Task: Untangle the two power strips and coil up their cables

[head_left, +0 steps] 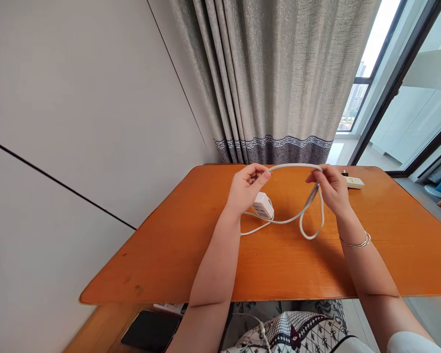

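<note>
A white cable [296, 215] is stretched between my two hands above an orange wooden table [176, 255]. My left hand [247, 187] pinches one part of the cable with its fingers closed. My right hand [330, 189], with a thin bracelet on the wrist, pinches the cable too, and several strands hang down from it in a loop that reaches the tabletop. A white charger block [263, 205] lies on the table just under my left hand, and the cable runs past it.
A white power strip [354, 182] lies at the table's far right edge. Grey curtains [272, 83] hang behind the table, with a wall on the left and glass doors on the right. A dark flat thing [150, 331] lies on a ledge below the table's near edge.
</note>
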Tool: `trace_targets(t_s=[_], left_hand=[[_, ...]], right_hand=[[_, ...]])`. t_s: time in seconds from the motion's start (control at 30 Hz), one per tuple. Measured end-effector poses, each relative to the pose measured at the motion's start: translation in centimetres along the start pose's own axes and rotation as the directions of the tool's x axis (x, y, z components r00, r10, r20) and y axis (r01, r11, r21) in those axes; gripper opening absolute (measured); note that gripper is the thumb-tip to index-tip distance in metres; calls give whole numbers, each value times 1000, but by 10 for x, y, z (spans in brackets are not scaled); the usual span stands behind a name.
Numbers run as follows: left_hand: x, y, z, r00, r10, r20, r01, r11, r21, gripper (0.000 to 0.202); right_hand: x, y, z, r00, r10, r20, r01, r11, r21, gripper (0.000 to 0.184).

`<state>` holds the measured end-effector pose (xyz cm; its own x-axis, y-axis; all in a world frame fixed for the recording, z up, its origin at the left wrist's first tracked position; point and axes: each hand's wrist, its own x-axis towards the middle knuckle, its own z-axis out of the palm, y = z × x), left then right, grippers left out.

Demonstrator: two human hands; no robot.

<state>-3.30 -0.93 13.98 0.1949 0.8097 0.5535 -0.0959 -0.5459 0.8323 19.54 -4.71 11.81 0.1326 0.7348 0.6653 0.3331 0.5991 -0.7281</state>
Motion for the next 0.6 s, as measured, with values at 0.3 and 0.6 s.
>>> trace_targets(t_s=[0.3, 0.6], left_hand=[[2, -4, 1, 971, 47, -235, -70, 993, -90, 43], [5, 13, -46, 844, -9, -536, -197, 925, -326, 35]], right_hand=[[4, 5, -16, 986, 116, 119, -87, 970, -225, 19], [13, 23, -30, 852, 439, 283, -75, 639, -765, 22]])
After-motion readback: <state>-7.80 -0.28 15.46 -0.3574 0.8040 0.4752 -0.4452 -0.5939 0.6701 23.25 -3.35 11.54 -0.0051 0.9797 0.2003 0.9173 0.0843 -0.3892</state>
